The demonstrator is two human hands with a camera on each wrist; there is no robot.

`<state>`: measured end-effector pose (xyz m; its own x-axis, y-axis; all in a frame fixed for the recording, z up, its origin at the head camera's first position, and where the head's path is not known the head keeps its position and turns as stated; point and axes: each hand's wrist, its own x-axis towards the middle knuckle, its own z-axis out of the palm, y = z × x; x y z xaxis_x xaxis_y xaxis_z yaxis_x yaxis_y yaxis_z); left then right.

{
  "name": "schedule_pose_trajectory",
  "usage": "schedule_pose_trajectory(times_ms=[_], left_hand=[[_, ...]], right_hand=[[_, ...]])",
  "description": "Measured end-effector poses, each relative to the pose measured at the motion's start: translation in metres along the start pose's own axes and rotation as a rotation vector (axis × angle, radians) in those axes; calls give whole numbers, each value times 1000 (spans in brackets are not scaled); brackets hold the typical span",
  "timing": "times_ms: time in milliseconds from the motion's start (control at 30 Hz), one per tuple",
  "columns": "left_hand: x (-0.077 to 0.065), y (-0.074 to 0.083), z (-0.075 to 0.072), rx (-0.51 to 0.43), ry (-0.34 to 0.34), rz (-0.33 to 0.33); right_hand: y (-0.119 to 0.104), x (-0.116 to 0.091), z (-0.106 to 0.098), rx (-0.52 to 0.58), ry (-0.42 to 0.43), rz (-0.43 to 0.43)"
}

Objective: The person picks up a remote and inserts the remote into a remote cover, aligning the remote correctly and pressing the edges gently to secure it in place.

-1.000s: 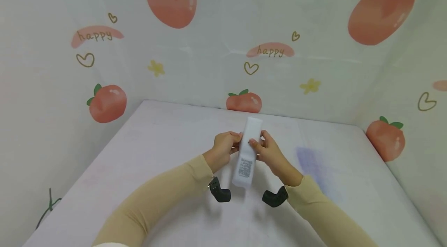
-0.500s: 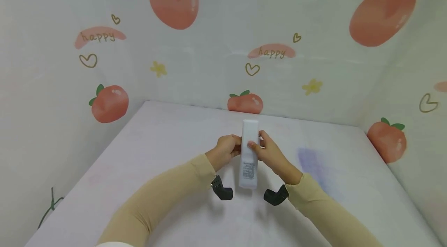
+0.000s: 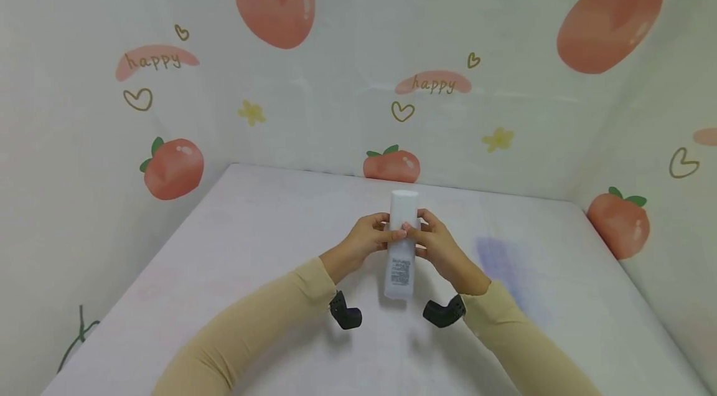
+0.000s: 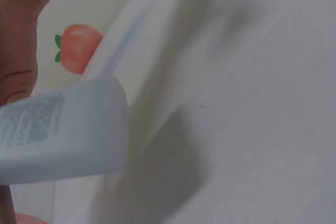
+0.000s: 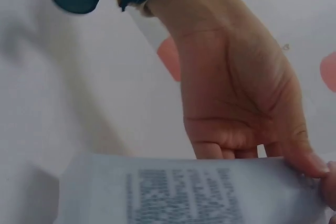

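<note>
Our left fingers (image 3: 381,218) and right fingers (image 3: 430,218) grip the white bottle (image 3: 400,273) from both sides, maybe so it won't wobble or slip down to the tabletop (image 3: 280,215).

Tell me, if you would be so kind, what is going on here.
A person in tan sleeves is holding a white container, with the left grip on one side and the right grip on the other. Small printed text on it faces the head camera. It appears to be raised off the white table.
</note>
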<state>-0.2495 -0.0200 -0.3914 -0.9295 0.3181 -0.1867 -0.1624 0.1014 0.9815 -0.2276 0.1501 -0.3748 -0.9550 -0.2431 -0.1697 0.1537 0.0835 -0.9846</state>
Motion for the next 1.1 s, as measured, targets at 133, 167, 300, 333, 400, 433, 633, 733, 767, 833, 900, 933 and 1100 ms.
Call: schedule_pose_trajectory(times_ms=[133,167,300,333,400,433,633,733,767,833,900,933,1100], left_hand=[[0,0,0,14,7,11],[0,0,1,6,21,15],[1,2,2,-45,103,32],[1,3,2,-53,121,34],[2,3,3,-55,144,33],[3,3,4,-55,150,33],[3,5,9,-29,159,33],[0,7,9,-9,145,25],[-1,9,10,-2,139,21],[-3,11,10,25,125,24],[-4,14,9,55,112,21],[-5,15,9,68,105,17],[-6,18,8,106,69,-27]], right_hand=[[-1,-2,-2,102,-7,41],[-1,-2,-2,145,7,58],[2,-2,1,255,56,126],[4,-2,2,260,71,138],[7,-2,5,246,90,147],[9,-1,7,241,110,148],[16,5,18,256,304,113],[18,5,21,278,353,82],[18,4,22,282,366,74],[18,4,22,284,384,69],[15,4,21,300,386,70],[14,5,21,307,384,73],[6,13,15,371,378,96]])
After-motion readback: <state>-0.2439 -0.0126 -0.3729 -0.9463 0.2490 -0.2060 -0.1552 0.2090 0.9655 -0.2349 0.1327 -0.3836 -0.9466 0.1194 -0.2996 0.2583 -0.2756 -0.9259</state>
